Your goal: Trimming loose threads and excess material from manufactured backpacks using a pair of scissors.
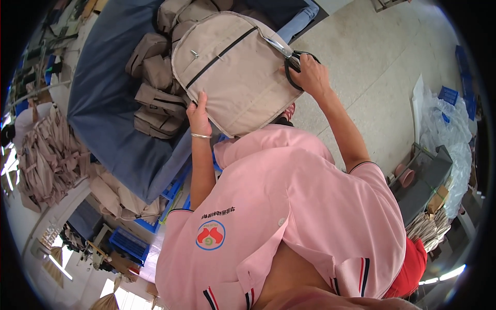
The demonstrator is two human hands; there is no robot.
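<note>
A beige bag panel [235,77] with a rounded top and a black zipper strip across it is held up in front of me. My left hand [199,116] pinches its lower left edge, thumb on top, with a silver bangle at the wrist. At the panel's right edge, my right hand [313,76] grips black-handled scissors [279,47], fingers through the loops. The metal blades point up and left along the panel's upper right edge. Whether they touch a thread there cannot be made out. A small metal zipper pull [194,53] shows on the panel's upper left.
Several sewn beige bag pieces [157,101] lie on a large dark blue cloth [111,98] at the left. Beyond are a heap of beige pieces [51,160] and a blue crate [129,245]. Clear plastic sheeting [447,129] lies right, past the pale floor [367,67].
</note>
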